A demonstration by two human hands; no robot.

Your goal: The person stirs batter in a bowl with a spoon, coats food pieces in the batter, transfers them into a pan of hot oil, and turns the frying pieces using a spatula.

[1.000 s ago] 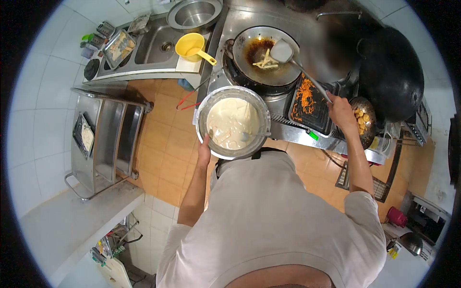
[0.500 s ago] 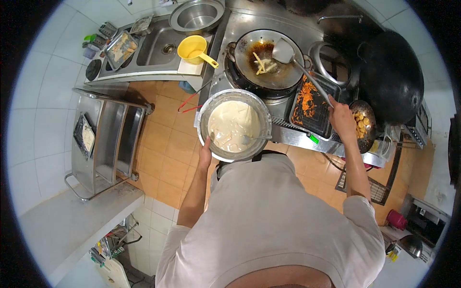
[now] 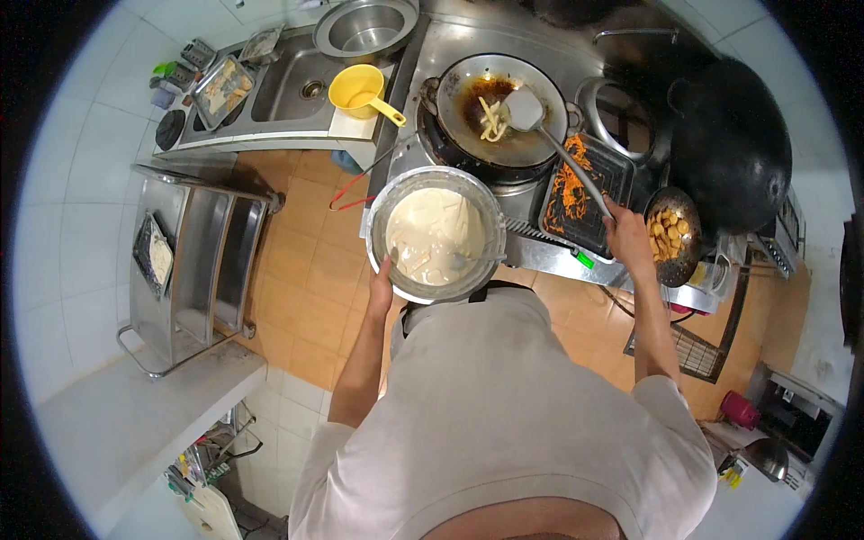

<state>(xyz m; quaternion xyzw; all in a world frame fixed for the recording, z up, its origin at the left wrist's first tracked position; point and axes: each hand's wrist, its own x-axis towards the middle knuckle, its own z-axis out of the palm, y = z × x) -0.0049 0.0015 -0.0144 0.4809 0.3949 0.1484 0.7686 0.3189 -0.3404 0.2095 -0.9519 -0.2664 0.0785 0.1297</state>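
My left hand grips the near-left rim of a metal bowl, held close to my waist. Pale, creamy batter with pieces in it fills part of the bowl, and a spoon rests inside at the right. In my right hand is the handle of a wok spatula. Its broad blade is in the wok, touching or right beside a small clump of pale battered strips. Brown oil or residue lies in the wok around them.
A black tray with orange shreds sits right of the wok. Beyond it stands a perforated ladle of golden fried pieces. A big black wok leans at the right. A yellow dipper rests beside the sink; a steel cart stands left.
The spatula blade has moved slightly left and down in the wok, nearer the strips. My right hand has come a little inward and lower. My left hand still holds the bowl.
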